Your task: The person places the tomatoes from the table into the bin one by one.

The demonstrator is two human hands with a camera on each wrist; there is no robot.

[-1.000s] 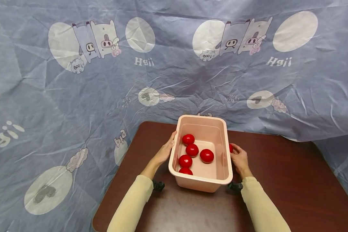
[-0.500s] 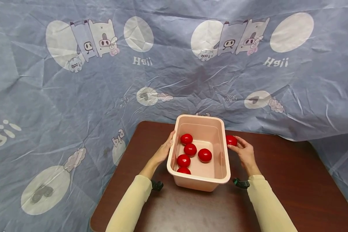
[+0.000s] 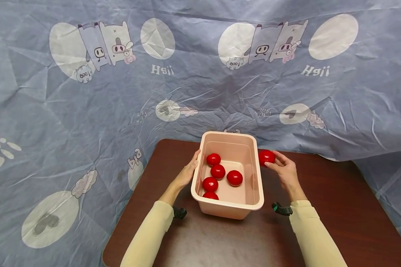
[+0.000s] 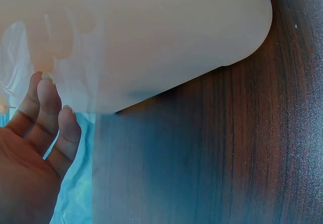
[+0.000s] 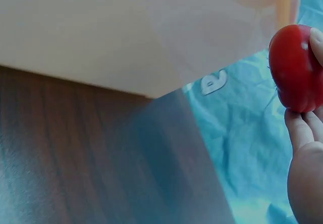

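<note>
A pale pink plastic bin (image 3: 220,210) stands on the table with several red tomatoes in it, one of them a tomato (image 3: 234,178) near the middle of its floor. At its left side is my left hand (image 3: 187,172), whose extended fingers touch the outer wall below the rim. The left wrist view shows those fingertips (image 4: 68,125) against the wall. My right hand (image 3: 287,174) pinches another tomato (image 3: 266,158) between thumb and fingers, just outside the bin's right rim. In the right wrist view this tomato (image 5: 292,65) has a lobed underside.
The dark brown wooden table (image 3: 327,207) extends to both sides of the bin. A blue-grey printed cloth (image 3: 200,74) hangs close behind its far edge and along the left. Each wrist wears a dark strap.
My right hand has come up and away from the bin's right side, bringing its tomato from mostly hidden into full view. The left hand stays at the bin's left wall.
</note>
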